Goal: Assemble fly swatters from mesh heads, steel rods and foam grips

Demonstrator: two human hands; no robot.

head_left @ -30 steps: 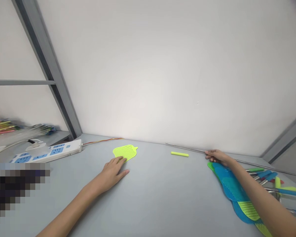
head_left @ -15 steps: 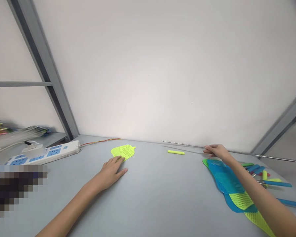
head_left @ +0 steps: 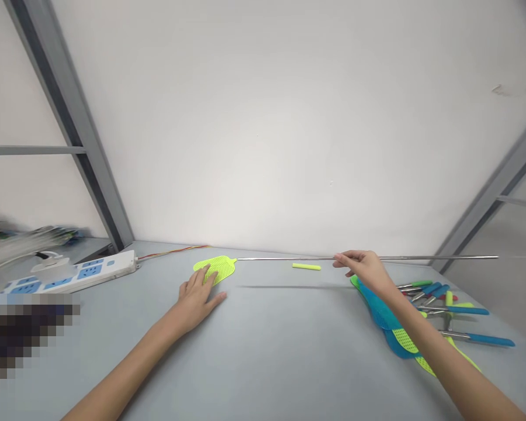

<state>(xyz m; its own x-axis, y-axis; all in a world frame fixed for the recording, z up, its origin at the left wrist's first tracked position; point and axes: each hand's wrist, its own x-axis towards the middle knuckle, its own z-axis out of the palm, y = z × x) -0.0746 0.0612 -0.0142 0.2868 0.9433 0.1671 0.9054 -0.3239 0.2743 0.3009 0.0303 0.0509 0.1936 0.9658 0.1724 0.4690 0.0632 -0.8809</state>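
A yellow-green fly swatter head (head_left: pixel 221 265), perforated and flat, lies on the table. My left hand (head_left: pixel 194 301) rests on it with fingers stretched out over its mesh. Between thumb and fingers, my right hand (head_left: pixel 363 270) pinches a long thin metal rod (head_left: pixel 438 258) held level above the table. The rod's left tip is at the neck of the swatter head; whether it is inside the neck I cannot tell. Just below the rod lies a short yellow-green handle tube (head_left: pixel 307 266).
Under my right forearm lies a pile of blue swatter heads (head_left: pixel 379 307) and yellow-green ones, with blue-handled rods (head_left: pixel 491 340). A white power strip (head_left: pixel 123 263) with a plug stands at left. Behind rises a white wall (head_left: pixel 263 128) between grey frame posts (head_left: pixel 76 117).
My right hand has moved left with the rod, bringing its tip to the swatter head's neck. My left fingers have spread further over the swatter head.
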